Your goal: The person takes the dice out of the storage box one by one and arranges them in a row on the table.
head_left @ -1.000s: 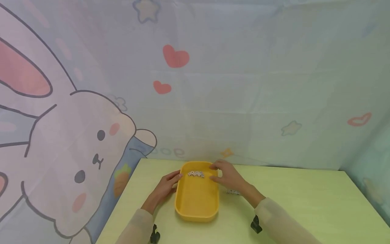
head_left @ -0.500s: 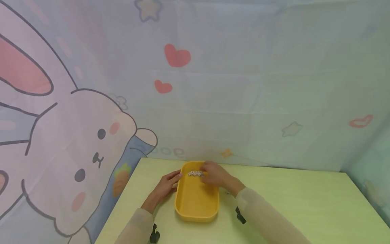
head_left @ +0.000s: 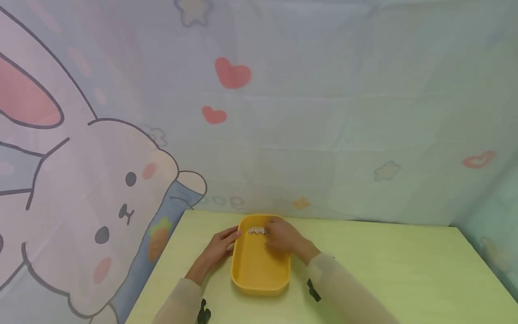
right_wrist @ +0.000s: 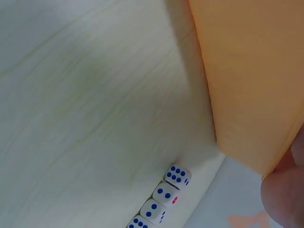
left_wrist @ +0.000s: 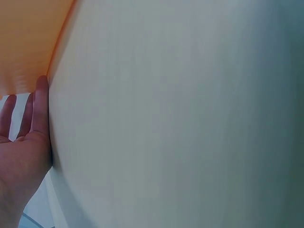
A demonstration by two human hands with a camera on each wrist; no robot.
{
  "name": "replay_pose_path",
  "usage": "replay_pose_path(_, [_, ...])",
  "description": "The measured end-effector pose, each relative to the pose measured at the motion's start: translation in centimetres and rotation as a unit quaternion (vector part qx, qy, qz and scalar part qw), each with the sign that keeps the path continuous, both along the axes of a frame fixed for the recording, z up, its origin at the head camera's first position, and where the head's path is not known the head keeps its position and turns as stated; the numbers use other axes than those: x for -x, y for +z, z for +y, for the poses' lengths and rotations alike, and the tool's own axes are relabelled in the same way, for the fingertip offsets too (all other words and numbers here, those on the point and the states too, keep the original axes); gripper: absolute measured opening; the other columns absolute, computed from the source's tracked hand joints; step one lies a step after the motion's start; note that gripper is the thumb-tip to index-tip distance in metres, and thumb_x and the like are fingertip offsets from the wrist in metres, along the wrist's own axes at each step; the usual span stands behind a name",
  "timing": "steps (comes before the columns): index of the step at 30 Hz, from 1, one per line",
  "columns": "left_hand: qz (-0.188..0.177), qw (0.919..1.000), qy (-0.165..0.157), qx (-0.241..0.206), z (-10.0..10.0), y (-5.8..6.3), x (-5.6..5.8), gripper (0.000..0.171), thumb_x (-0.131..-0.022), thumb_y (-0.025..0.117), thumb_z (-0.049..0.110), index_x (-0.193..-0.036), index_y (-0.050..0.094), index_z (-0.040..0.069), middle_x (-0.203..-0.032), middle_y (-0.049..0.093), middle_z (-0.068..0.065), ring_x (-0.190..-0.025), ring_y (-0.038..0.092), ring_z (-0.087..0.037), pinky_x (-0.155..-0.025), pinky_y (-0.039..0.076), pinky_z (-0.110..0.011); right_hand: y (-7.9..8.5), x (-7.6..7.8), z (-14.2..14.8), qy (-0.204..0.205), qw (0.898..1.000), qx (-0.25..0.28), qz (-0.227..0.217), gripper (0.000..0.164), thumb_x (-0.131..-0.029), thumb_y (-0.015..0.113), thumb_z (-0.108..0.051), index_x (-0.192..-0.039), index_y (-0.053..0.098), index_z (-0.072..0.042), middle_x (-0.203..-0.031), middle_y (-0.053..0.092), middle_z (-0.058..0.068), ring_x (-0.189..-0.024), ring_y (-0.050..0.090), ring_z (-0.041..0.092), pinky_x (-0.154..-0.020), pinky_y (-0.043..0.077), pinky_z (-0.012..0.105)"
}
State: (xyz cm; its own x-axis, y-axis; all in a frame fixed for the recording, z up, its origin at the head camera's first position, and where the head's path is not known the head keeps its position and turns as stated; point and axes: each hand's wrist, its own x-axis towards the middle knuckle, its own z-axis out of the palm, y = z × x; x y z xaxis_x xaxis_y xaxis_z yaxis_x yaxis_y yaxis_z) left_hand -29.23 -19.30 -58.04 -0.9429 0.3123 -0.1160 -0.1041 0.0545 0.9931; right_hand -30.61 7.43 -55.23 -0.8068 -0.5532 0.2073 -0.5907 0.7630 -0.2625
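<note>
Moved right hand [head_left: 282, 236] inward over tray [head_left: 260, 272], cannot tell if pinching, beside probably light, hard dice [head_left: 256, 231], best taken by opposite faces, with left hand [head_left: 217, 246] straight-fingered outside.

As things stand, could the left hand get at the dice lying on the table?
Probably not directly: the left hand touches the left side of the yellow tray, while the dice lie beyond its right side, with the tray and right sleeve in the way.
</note>
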Motion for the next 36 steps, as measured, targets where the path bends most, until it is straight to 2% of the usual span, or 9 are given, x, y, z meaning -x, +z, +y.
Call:
replay_pose_path(3, [0.008, 1.0, 0.003, 0.001, -0.2, -0.1, -0.1, 0.063, -0.107, 0.065, 0.038, -0.158, 0.049, 0.003, -0.159, 0.05, -0.021, -0.14, 0.053, -0.037, -0.097, 0.06, -0.04, -0.2, -0.2, -0.5, -0.018, 0.999, -0.025, 0.016, 0.018, -0.087, 0.079, -0.025, -0.088, 0.068, -0.011, -0.094, 0.063, 0.002, -0.098, 0.061, 0.025, -0.096, 0.052, 0.041])
replay_pose_path(7, [0.006, 1.0, -0.001, 0.003, -0.3, -0.3, -0.3, 0.065, -0.107, 0.064, 0.039, -0.159, 0.048, 0.003, -0.159, 0.049, -0.021, -0.141, 0.053, -0.037, -0.098, 0.06, -0.04, -0.4, -0.7, -0.9, -0.038, 0.997, -0.055, 0.026, 0.018, -0.09, 0.075, -0.027, -0.085, 0.064, -0.014, -0.095, 0.062, 0.003, -0.097, 0.061, 0.025, -0.095, 0.052, 0.041])
replay_pose_path(10, [0.001, 1.0, 0.0, 0.009, -0.5, -0.4, -0.5, 0.065, -0.107, 0.065, 0.039, -0.158, 0.048, 0.003, -0.159, 0.049, -0.022, -0.139, 0.055, -0.036, -0.097, 0.06, -0.039, -0.6, -1.1, -1.1, -0.038, 0.996, -0.068, 0.031, 0.018, -0.093, 0.074, -0.027, -0.086, 0.065, -0.013, -0.095, 0.062, 0.004, -0.096, 0.061, 0.025, -0.095, 0.052, 0.041])
replay_pose_path(16, [0.0, 1.0, 0.001, 0.008, -0.5, -0.5, -0.4, 0.062, -0.107, 0.065, 0.038, -0.157, 0.05, 0.004, -0.157, 0.051, -0.02, -0.137, 0.057, -0.034, -0.097, 0.06, -0.039, -1.1, -1.4, -1.1, -0.047, 0.996, -0.054, 0.055, 0.012, -0.093, 0.074, -0.024, -0.089, 0.069, -0.014, -0.093, 0.062, 0.002, -0.091, 0.061, 0.023, -0.09, 0.054, 0.04])
replay_pose_path(20, [0.006, 0.9999, -0.002, 0.01, -0.3, -0.2, -0.3, 0.063, -0.107, 0.065, 0.039, -0.157, 0.05, 0.003, -0.156, 0.052, -0.021, -0.136, 0.058, -0.035, -0.096, 0.06, -0.039, -1.5, -1.2, -0.8, -0.042, 0.996, -0.026, 0.072, 0.002, -0.091, 0.073, -0.017, -0.089, 0.072, -0.015, -0.089, 0.061, -0.001, -0.085, 0.061, 0.021, -0.083, 0.055, 0.039])
replay_pose_path(22, [0.007, 0.9999, -0.004, 0.011, -0.3, -0.1, -0.2, 0.064, -0.107, 0.065, 0.039, -0.157, 0.049, 0.003, -0.157, 0.052, -0.021, -0.136, 0.057, -0.035, -0.096, 0.06, -0.039, -1.4, -1.2, -0.8, -0.039, 0.996, -0.019, 0.076, 0.003, -0.089, 0.074, -0.015, -0.087, 0.072, -0.016, -0.086, 0.06, -0.003, -0.082, 0.06, 0.02, -0.08, 0.054, 0.039])
replay_pose_path(27, [0.004, 0.9999, 0.003, 0.01, -0.1, 0.0, -0.3, 0.063, -0.108, 0.064, 0.038, -0.158, 0.048, 0.003, -0.156, 0.052, -0.021, -0.137, 0.057, -0.036, -0.096, 0.061, -0.04, -1.0, -1.4, -0.6, -0.03, 0.997, -0.021, 0.066, 0.016, -0.087, 0.075, -0.012, -0.078, 0.064, -0.02, -0.077, 0.057, -0.006, -0.076, 0.055, 0.017, -0.077, 0.052, 0.038])
replay_pose_path(31, [-0.001, 0.9999, 0.002, 0.013, -0.1, -0.1, -0.5, 0.063, -0.108, 0.064, 0.037, -0.158, 0.048, 0.003, -0.157, 0.051, -0.021, -0.138, 0.056, -0.036, -0.096, 0.06, -0.04, -0.6, -1.6, -0.7, -0.029, 0.998, -0.032, 0.039, 0.025, -0.087, 0.075, -0.011, -0.073, 0.058, -0.023, -0.071, 0.053, -0.009, -0.072, 0.051, 0.015, -0.074, 0.049, 0.036])
replay_pose_path(36, [0.005, 0.9999, 0.001, 0.014, 0.0, 0.0, -0.4, 0.064, -0.107, 0.065, 0.039, -0.158, 0.048, 0.003, -0.157, 0.051, -0.021, -0.138, 0.056, -0.036, -0.096, 0.06, -0.041, -0.2, -1.6, -0.7, -0.022, 0.998, -0.043, 0.028, 0.025, -0.083, 0.076, -0.01, -0.073, 0.058, -0.025, -0.068, 0.052, -0.011, -0.07, 0.05, 0.013, -0.078, 0.048, 0.036])
